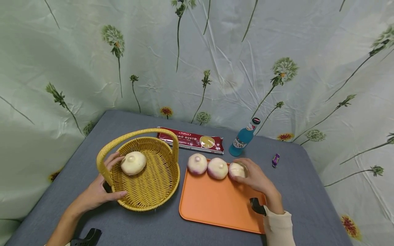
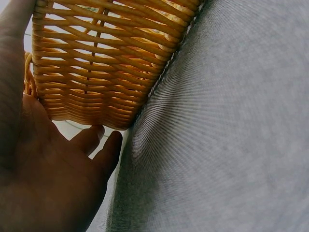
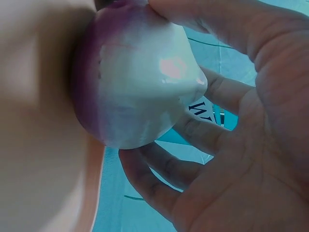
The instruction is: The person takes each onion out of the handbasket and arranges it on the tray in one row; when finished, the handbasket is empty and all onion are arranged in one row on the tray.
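Note:
My left hand (image 1: 98,192) holds the side of a yellow wicker basket (image 1: 150,189), its thumb over the rim. In the left wrist view, some fingers spread along the outside of the woven wall (image 2: 104,63). One white turnip (image 1: 133,163) sits in the basket near that hand. On an orange tray (image 1: 215,203), a left turnip (image 1: 197,164) and a middle turnip (image 1: 218,168) stand in a row along the far edge. My right hand (image 1: 253,176) grips the third, rightmost turnip (image 1: 237,169); the right wrist view shows thumb and fingers round its white and purple body (image 3: 135,77).
Behind the basket and tray lies a red biscuit packet (image 1: 192,139). A blue bottle (image 1: 243,139) stands beyond the right hand. Farther right is a small purple wrapped sweet (image 1: 275,160). A floral curtain (image 1: 227,68) hangs behind the grey-covered table (image 1: 298,198).

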Demonstrator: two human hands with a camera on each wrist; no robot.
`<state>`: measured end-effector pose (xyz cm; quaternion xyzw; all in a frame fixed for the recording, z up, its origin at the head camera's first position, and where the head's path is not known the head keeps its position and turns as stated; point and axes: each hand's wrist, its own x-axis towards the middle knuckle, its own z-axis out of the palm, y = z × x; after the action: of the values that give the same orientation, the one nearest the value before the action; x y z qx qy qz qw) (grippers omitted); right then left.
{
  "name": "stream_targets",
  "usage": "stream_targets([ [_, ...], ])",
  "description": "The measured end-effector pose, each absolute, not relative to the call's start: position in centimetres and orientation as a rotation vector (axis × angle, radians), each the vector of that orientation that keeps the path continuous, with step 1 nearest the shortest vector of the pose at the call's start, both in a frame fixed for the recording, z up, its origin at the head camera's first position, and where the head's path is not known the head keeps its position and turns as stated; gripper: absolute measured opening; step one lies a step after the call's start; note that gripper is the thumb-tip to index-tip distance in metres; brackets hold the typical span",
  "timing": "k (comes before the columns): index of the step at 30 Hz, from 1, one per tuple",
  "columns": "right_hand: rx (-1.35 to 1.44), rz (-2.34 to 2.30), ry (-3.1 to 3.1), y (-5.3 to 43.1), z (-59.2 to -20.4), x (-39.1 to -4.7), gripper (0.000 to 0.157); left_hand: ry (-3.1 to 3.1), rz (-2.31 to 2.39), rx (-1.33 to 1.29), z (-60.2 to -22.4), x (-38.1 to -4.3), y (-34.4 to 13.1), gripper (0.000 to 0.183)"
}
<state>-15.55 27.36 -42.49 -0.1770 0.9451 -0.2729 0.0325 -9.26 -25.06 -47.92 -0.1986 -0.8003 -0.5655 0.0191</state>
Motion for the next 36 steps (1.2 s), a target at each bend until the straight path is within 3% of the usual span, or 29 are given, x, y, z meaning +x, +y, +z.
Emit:
stream_targets([
  [21,-0.506,-0.835,2.911,27.59,-42.51,-15.52,0.058,-2.484,-1.761,-0.606,-47.79,-9.13,-24.93,0.102],
  [36,-0.545,-0.84,2.956,27.48,-41.83,-15.35,0.055,-2.454,-1.777,-0.628,-47.9,-9.26,-24.94,0.1],
])
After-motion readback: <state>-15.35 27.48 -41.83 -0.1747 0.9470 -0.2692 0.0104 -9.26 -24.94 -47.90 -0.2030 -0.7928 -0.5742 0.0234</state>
